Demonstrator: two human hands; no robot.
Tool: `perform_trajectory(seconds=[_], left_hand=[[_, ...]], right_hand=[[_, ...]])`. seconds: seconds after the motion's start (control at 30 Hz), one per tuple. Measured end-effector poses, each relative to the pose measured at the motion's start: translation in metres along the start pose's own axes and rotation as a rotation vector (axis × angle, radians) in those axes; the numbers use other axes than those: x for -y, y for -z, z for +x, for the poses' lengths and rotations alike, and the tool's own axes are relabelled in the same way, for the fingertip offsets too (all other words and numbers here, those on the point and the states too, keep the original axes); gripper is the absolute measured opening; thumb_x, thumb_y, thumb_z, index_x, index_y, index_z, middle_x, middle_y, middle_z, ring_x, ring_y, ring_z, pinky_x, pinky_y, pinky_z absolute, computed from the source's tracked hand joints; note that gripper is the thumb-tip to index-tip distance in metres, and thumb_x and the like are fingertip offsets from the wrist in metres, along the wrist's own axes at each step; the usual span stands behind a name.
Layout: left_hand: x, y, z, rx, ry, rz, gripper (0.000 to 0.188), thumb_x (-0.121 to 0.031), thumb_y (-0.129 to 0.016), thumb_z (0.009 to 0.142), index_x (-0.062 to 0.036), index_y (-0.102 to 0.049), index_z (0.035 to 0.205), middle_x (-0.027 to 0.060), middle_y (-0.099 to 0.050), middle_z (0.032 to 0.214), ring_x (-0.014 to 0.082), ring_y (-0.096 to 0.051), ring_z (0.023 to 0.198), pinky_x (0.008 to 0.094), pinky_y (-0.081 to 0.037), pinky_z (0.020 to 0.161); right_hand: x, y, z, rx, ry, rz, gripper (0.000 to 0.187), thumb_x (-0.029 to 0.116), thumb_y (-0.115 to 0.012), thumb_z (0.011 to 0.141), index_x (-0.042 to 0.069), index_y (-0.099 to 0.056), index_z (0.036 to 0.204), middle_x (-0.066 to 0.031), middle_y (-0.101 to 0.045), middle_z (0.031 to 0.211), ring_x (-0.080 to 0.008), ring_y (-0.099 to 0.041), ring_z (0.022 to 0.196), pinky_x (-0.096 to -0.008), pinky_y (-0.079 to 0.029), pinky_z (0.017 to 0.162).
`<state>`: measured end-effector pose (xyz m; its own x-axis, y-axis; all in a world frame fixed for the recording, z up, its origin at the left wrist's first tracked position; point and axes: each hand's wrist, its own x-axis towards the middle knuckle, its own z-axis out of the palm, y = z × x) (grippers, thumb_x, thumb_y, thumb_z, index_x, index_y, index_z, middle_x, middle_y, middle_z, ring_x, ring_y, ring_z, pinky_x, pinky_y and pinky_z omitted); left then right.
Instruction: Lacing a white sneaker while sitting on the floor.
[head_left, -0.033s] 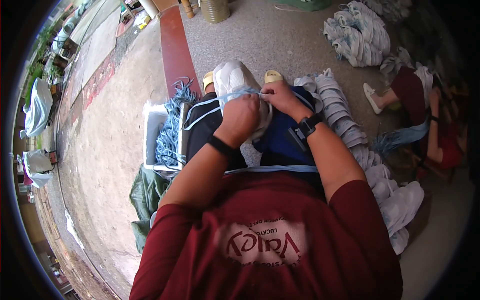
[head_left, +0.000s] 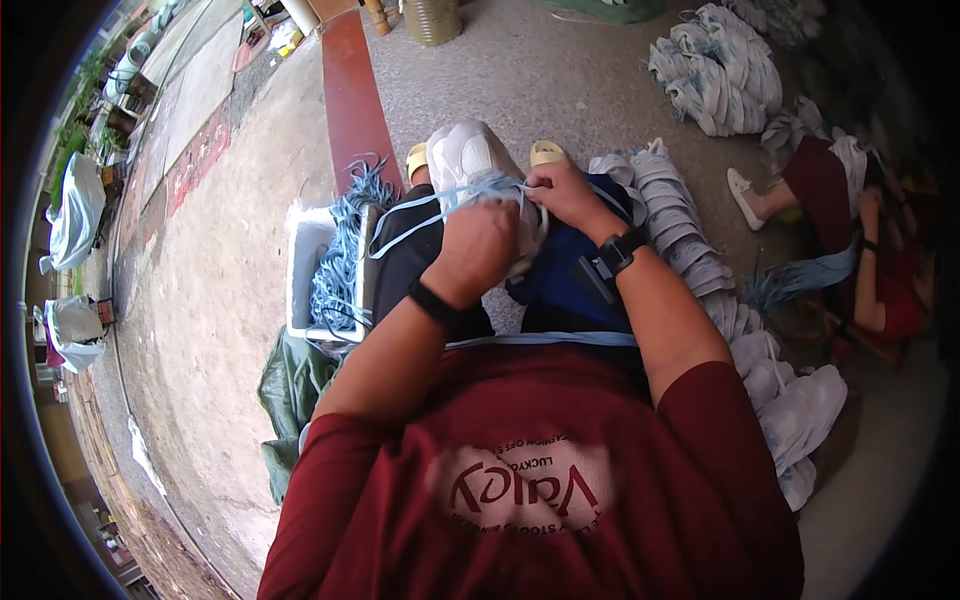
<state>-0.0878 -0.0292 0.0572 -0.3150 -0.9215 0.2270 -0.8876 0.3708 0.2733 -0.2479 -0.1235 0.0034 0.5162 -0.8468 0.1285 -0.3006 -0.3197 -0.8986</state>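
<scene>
A white shoe upper (head_left: 465, 150) rests between my knees, its toe pointing away from me. A light blue shoelace (head_left: 405, 237) runs across it and loops out to the left. My left hand (head_left: 482, 245) is closed over the middle of the upper, on the lace; its fingertips are partly hidden and a little blurred. At the upper's right edge, my right hand (head_left: 565, 195) pinches the lace between thumb and forefinger. Left of my leg, a white foam box (head_left: 297, 270) holds a bundle of blue laces (head_left: 345, 270) hanging over its rim.
Nested white shoe uppers (head_left: 685, 225) form a long row to my right. Another heap of uppers (head_left: 715, 70) lies at the far right. A person in dark red (head_left: 820, 190) sits at the right with blue laces (head_left: 805, 278). Green sacking (head_left: 290, 400) lies beside the box.
My left hand has shifted slightly toward me and its fingers have turned a little. My right hand keeps its pinch almost in place. The shoe upper has barely moved.
</scene>
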Motion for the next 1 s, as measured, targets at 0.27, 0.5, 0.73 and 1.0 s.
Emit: perform_trajectory(seconds=[0.27,0.5,0.73,1.0], left_hand=[[0.053,0.01,-0.061,-0.245,0.686,-1.57,0.009,-0.01,-0.058,0.086,-0.0055,-0.059,0.078,-0.0042,-0.052,0.065,0.0023,-0.039,0.053,0.0163,-0.029,0.05],[0.076,0.009,-0.06,-0.575,0.781,-1.766,0.007,-0.009,-0.061,0.086,-0.0064,-0.059,0.079,-0.0055,-0.048,0.064,0.0024,-0.037,0.052,0.0172,-0.029,0.046],[0.073,-0.013,-0.047,-0.333,0.775,-1.739,0.003,-0.003,-0.063,0.082,-0.0027,-0.061,0.08,0.0034,-0.062,0.074,0.0086,-0.058,0.064,0.0192,-0.048,0.058],[0.087,-0.021,-0.022,-0.326,0.724,-1.384,0.002,-0.001,-0.063,0.078,-0.0004,-0.061,0.078,0.0025,-0.062,0.069,0.0099,-0.059,0.062,0.0201,-0.047,0.055]], right_hand=[[0.067,-0.03,0.002,-0.16,0.409,-0.233,0.007,0.01,-0.061,0.073,0.004,-0.062,0.071,-0.0133,-0.059,0.073,-0.0311,-0.06,0.071,-0.0393,-0.048,0.064],[0.068,-0.056,0.015,0.056,0.313,-0.448,0.012,0.015,-0.059,0.075,0.005,-0.065,0.071,-0.0145,-0.06,0.073,-0.033,-0.059,0.073,-0.0409,-0.047,0.069],[0.074,-0.057,0.012,0.146,0.162,-0.349,0.009,0.013,-0.061,0.074,0.005,-0.065,0.076,-0.017,-0.059,0.075,-0.0351,-0.059,0.075,-0.0422,-0.047,0.07],[0.068,-0.062,0.012,0.047,0.216,-0.432,0.015,0.01,-0.067,0.068,0.002,-0.062,0.079,-0.0166,-0.057,0.083,-0.0351,-0.057,0.082,-0.042,-0.046,0.073]])
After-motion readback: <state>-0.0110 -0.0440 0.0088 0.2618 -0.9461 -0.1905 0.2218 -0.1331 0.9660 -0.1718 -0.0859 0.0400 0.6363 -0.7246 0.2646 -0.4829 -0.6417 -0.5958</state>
